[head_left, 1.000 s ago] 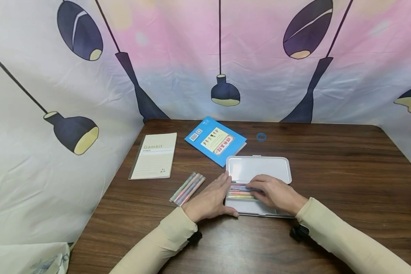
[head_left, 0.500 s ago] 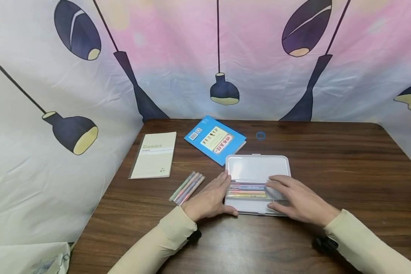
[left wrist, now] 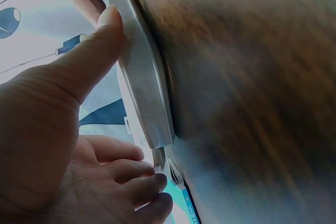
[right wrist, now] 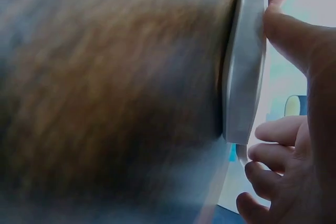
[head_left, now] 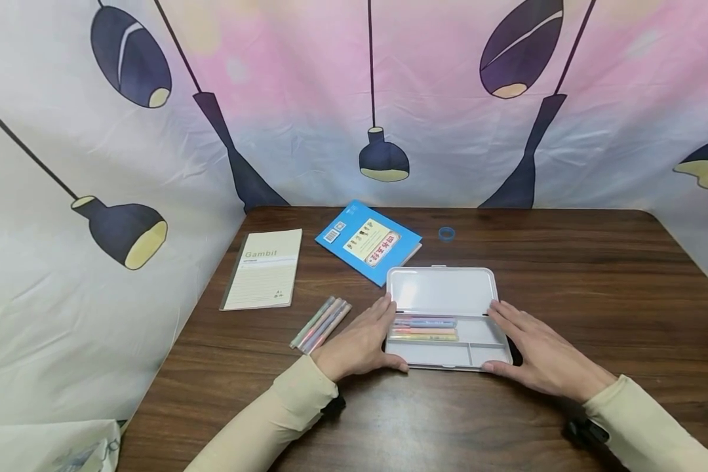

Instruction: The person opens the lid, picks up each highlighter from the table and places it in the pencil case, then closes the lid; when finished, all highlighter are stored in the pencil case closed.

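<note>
An open white pencil case (head_left: 431, 356) lies on the table in the head view, its lid (head_left: 441, 288) tipped back. Several coloured pens (head_left: 425, 330) lie side by side in its rear compartment. My left hand (head_left: 356, 341) holds the case's left end, thumb at the front edge and fingers by the lid hinge. At the other end, my right hand (head_left: 545, 354) grips it the same way. Both wrist views show a thumb against the front wall and bent fingers by the lid's edge. More pens (head_left: 321, 324) lie bundled beside my left hand.
Behind the case lies a blue book (head_left: 368, 242), its near corner by the lid. A cream notebook (head_left: 263, 269) rests at the left, and a blue ring (head_left: 446, 234) sits farther back. A printed cloth (head_left: 307, 118) hangs behind the wooden table (head_left: 596, 282).
My right hand has left the pens in the case and moved right to the case's right end, where it now holds it. My left hand has stayed in place.
</note>
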`<action>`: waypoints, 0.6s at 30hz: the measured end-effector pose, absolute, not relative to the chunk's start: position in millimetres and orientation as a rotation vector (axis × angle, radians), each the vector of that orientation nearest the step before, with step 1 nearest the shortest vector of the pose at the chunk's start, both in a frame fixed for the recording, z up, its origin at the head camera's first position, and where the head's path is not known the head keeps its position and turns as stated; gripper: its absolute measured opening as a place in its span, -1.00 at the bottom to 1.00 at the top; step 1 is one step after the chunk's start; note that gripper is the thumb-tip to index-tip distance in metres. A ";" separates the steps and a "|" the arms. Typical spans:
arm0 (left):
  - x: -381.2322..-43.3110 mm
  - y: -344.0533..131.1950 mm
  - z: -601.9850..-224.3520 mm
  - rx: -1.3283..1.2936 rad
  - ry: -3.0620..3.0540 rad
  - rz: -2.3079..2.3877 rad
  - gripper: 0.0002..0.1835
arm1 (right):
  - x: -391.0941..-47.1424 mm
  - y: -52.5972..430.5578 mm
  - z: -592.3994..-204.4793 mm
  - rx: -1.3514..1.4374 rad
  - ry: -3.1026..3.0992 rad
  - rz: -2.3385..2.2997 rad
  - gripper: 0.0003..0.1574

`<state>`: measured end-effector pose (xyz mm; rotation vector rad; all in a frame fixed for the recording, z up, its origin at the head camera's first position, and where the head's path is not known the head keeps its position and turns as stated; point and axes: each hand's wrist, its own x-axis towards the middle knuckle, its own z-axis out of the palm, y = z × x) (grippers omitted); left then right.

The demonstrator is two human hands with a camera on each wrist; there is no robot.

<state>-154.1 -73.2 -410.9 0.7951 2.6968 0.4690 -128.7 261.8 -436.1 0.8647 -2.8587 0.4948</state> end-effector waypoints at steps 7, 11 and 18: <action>-153.4 -73.7 -410.7 0.789 2.695 0.465 0.20 | -130.0 261.7 -437.7 0.833 -2.928 0.522 0.11; -153.6 -73.6 -411.5 0.796 2.698 0.467 0.20 | -130.4 261.1 -438.5 0.828 -2.932 0.520 0.13; -154.8 -73.8 -412.3 0.800 2.700 0.459 0.20 | -131.2 259.7 -438.0 0.808 -2.981 0.530 0.15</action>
